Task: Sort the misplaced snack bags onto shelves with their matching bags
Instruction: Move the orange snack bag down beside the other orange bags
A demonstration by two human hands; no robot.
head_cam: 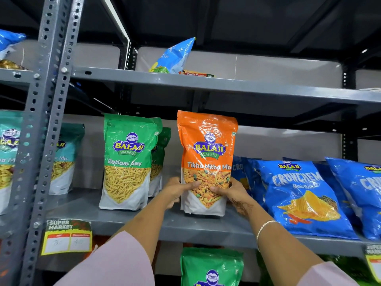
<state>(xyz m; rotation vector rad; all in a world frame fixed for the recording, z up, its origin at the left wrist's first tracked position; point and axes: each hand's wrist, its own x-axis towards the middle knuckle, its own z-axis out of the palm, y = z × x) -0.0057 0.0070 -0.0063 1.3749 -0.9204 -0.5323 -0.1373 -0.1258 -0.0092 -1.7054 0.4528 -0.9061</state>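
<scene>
An orange Tikha Mitha Mix bag [207, 149] stands upright on the grey middle shelf [127, 221]. My left hand [178, 189] grips its lower left side and my right hand [232, 189] its lower right side. Left of it stands a green Ratlami Sev bag [127, 162] with another green bag [160, 159] behind it. Blue Crunchem bags [301, 195] lean on the same shelf to the right. Teal mix bags [64, 155] stand further left.
A grey slotted upright [41, 120] rises at the left. On the upper shelf [247, 87] lie a light blue bag [175, 56] and a flat biscuit pack [198, 73]. A green bag [211, 267] sits on the shelf below. A price tag [67, 237] hangs from the shelf edge.
</scene>
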